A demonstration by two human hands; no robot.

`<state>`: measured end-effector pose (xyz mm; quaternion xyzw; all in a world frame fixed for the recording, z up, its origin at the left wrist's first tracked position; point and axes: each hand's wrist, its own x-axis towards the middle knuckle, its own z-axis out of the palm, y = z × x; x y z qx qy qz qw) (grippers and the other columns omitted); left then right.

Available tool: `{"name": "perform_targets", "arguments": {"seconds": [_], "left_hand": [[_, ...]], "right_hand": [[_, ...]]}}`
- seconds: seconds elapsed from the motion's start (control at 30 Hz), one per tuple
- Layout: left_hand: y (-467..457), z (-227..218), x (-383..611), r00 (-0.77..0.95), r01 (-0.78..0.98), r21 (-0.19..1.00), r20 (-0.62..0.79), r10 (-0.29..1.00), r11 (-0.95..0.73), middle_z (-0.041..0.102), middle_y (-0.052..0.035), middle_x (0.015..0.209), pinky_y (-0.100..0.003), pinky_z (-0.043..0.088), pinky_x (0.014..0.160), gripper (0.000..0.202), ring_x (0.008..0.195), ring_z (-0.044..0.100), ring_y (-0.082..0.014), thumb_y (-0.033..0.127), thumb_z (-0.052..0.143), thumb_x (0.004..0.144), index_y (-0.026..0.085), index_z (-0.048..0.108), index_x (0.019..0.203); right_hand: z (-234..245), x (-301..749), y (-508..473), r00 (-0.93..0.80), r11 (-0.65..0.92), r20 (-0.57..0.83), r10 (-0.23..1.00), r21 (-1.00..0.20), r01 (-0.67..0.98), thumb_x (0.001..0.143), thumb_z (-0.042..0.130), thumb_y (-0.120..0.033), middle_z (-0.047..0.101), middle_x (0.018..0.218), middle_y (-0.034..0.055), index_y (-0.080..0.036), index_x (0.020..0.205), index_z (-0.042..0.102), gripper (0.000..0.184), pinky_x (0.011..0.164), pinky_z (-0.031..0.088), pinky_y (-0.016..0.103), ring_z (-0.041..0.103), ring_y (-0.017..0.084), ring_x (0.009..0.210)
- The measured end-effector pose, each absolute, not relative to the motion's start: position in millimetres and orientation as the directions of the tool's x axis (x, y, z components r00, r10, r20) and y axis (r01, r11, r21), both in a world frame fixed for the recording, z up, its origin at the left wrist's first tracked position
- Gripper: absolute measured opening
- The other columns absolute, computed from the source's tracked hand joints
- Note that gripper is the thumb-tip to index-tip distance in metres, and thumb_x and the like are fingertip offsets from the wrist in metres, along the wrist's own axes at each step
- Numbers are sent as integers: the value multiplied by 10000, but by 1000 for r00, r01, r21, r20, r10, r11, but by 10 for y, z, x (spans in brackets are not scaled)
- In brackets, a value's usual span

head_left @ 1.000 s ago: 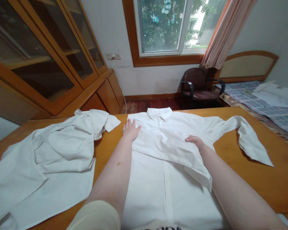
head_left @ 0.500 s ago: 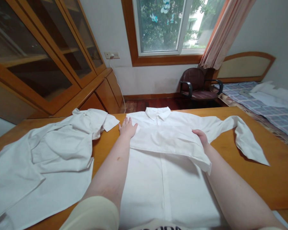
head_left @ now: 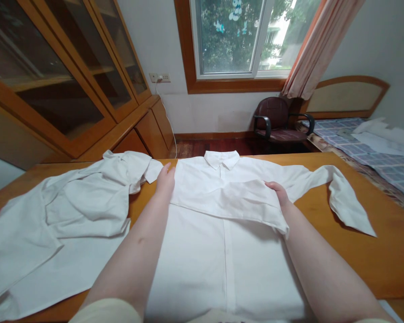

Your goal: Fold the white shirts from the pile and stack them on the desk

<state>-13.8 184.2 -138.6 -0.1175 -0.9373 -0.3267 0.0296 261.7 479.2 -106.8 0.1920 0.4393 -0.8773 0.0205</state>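
A white collared shirt (head_left: 198, 255) lies front up in front of me, its collar at the table's far edge. One sleeve (head_left: 208, 202) is folded across the chest; the other sleeve (head_left: 350, 197) stretches out to the right, bent near its end. My right hand (head_left: 278, 194) pinches the cuff end of the folded sleeve between thumb and fingers. At the shirt's left side edge, my left hand (head_left: 166, 180) stands on its side with fingers extended and apart, beside the fold. Part of its fingers is hidden behind the hand.
A second white garment (head_left: 87, 202) lies crumpled on the wooden table (head_left: 387, 255) at left. Beyond the table are a glass-door cabinet (head_left: 77, 80), an armchair (head_left: 272, 119) and a bed (head_left: 353, 139) with papers or white cloth on it.
My left hand has moved left off the shirt's top to its side edge and turned on its side. My right hand has shifted slightly left with the cuff, and the sleeve lies lower.
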Motion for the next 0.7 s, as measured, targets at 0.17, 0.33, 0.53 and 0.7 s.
{"name": "perform_targets", "arguments": {"seconds": [0.17,0.33,0.53,0.7], "left_hand": [[1633,-1417,364,-983,173,541,37,182,823,371,-114,1459,-394,295,1092,600,1356,308,-255,423,377,887,152,332,1421],[1705,-1398,823,-831,556,181,134,539,811,282,-87,1505,-456,35,1150,598,1420,80,-264,387,407,875,177,334,1429],[1790,-1460,841,-785,617,143,54,617,773,254,-78,1516,-459,80,1139,625,1406,160,-276,479,402,867,238,325,1439],[1708,-1490,772,-784,614,163,11,621,772,250,-56,1518,-451,111,1134,650,1405,169,-266,545,385,864,268,303,1446]], "right_hand": [[-1067,2599,4753,-925,-615,-366,98,-753,233,635,536,-313,728,869,78,-168,999,614,399,832,513,455,678,303,860],[-1033,2586,4691,-928,-617,-361,88,-751,234,632,537,-293,723,877,84,-164,981,603,378,831,509,462,677,304,855],[-1046,2605,4691,-930,-620,-352,105,-754,216,646,546,-267,722,870,70,-190,835,583,207,847,506,438,675,285,872],[-1064,2604,4700,-924,-654,-365,111,-727,209,657,540,-248,720,871,64,-195,808,573,163,860,499,433,669,279,893]]}}
